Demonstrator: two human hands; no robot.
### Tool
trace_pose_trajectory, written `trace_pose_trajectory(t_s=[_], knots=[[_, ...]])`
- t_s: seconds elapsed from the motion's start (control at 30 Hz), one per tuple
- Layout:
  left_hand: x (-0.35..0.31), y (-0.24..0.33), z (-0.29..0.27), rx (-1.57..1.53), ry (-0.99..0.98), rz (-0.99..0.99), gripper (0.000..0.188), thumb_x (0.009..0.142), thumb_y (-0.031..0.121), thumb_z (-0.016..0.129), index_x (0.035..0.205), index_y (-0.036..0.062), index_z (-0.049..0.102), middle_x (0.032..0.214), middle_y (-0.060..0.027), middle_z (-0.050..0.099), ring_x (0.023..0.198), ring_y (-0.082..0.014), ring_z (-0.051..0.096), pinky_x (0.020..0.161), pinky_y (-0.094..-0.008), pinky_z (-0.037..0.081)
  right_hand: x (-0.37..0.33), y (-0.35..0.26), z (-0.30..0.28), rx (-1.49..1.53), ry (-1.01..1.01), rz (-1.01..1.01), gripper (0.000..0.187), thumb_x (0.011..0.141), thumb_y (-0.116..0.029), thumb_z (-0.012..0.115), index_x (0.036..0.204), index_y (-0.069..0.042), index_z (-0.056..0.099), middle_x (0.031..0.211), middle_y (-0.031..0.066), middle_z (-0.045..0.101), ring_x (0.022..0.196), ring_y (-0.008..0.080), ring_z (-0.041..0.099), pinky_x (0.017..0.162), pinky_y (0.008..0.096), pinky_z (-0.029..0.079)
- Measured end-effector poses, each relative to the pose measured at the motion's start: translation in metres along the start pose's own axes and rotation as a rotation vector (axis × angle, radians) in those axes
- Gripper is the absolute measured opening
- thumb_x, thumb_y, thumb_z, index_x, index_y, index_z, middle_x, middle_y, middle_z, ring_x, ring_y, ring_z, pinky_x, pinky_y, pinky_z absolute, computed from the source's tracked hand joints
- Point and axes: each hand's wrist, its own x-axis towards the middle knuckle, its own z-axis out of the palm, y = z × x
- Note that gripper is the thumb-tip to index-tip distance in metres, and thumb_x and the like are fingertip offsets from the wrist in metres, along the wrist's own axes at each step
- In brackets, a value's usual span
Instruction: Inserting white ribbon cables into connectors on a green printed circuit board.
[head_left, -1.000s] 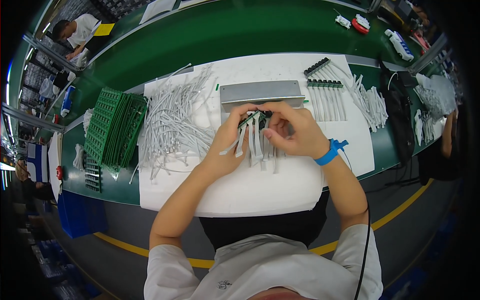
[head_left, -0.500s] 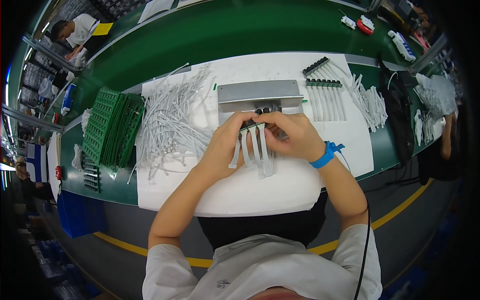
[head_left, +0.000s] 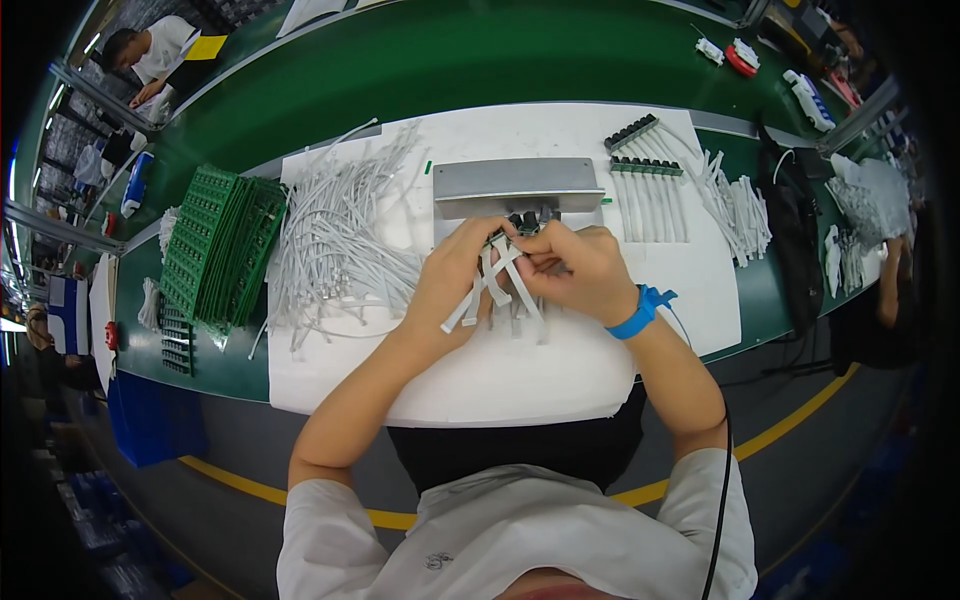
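My left hand is closed on a narrow circuit board strip with black connectors, partly hidden by my fingers. Several white flat cables hang from the strip toward me, two of them crossing. My right hand, a blue wrist strap behind it, pinches at one of the cables close to the strip; the fingertips cover the exact spot. Just beyond both hands lies a grey metal fixture with a raised back plate. The work rests over white paper.
On the left are a heap of loose white cables and stacked green circuit boards. Cabled strips lie to the right, beside bundled white cables. A blue bin stands below left. Another person sits far left.
The cables on the strip have shifted from hanging side by side to crossing. My right fingers have moved slightly left along them, and the strip is tilted differently.
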Motion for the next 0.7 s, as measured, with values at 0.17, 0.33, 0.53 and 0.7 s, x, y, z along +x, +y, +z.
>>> trace_pose_trajectory(t_s=[0.17, 0.33, 0.53, 0.7], knots=[[0.001, 0.007, 0.002, -0.065, 0.221, -0.130, 0.038, 0.093, -0.002, 0.055, 0.130, 0.0028, 0.052, 0.094, -0.0112, 0.055, 0.085, -0.0213, 0.057, 0.079, -0.0321, 0.048, 0.007, 0.001, -0.007, -0.077, 0.091, -0.084, 0.018, 0.079, -0.003, 0.077, 0.094, -0.005, 0.069, 0.065, 0.0037, 0.067, 0.056, 0.0150, 0.069, 0.053, 0.0266, 0.054], [0.001, -0.010, -0.009, -0.135, 0.295, -0.096, 0.038, 0.101, -0.001, 0.045, 0.139, -0.0006, 0.040, 0.116, -0.0117, 0.053, 0.105, -0.0177, 0.054, 0.096, -0.0283, 0.043, 0.014, 0.005, -0.016, -0.095, 0.043, 0.119, 0.019, 0.080, -0.002, 0.075, 0.098, -0.006, 0.070, 0.072, 0.0042, 0.063, 0.058, 0.0155, 0.062, 0.053, 0.0278, 0.049], [0.004, -0.008, -0.007, -0.096, 0.277, -0.039, 0.036, 0.098, -0.003, 0.054, 0.133, 0.0024, 0.053, 0.112, -0.0182, 0.061, 0.097, -0.0312, 0.062, 0.090, -0.0340, 0.049, 0.016, 0.012, -0.016, -0.320, -0.053, -0.067, 0.029, 0.075, 0.003, 0.069, 0.103, -0.006, 0.071, 0.082, 0.0062, 0.059, 0.073, 0.0230, 0.059, 0.065, 0.0353, 0.048], [0.002, -0.002, -0.006, -0.001, 0.213, -0.001, 0.041, 0.101, 0.000, 0.048, 0.141, 0.0014, 0.046, 0.106, -0.0132, 0.056, 0.093, -0.0192, 0.055, 0.086, -0.0287, 0.046, 0.018, 0.004, -0.017, -0.200, -0.049, -0.050, 0.034, 0.072, 0.001, 0.069, 0.106, -0.005, 0.070, 0.083, 0.0057, 0.060, 0.074, 0.0251, 0.058, 0.067, 0.0386, 0.047]])
